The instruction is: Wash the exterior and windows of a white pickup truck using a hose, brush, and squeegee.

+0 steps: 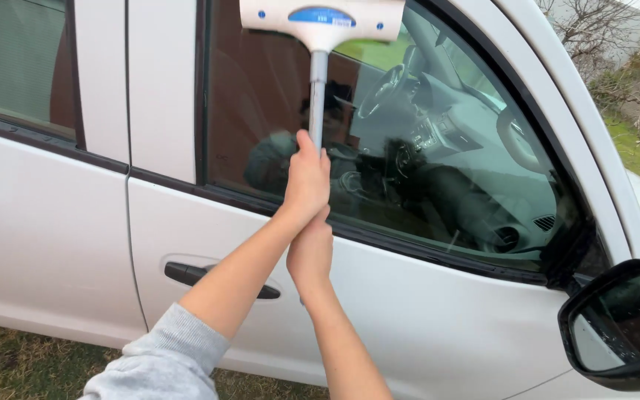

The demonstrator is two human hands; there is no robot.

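Left hand (307, 180): I grip the squeegee (321, 33) handle, upper on the shaft.
Right hand (310, 252): clasped just below.
Squeegee head: against the front door window (438, 148).
Nearby: door handle (220, 278), side mirror (620, 326).

Window squeegee (321, 44) held up against the car's side window (438, 148).

I see a T-shaped tool: a wide, pale cream head with a blue oval label and small blue dots, set level at the top of the glass, its upper edge cut off by the view. A slim grey metal shaft runs straight down from the middle of the head, upright. The pane behind it is dark, tinted and shut.
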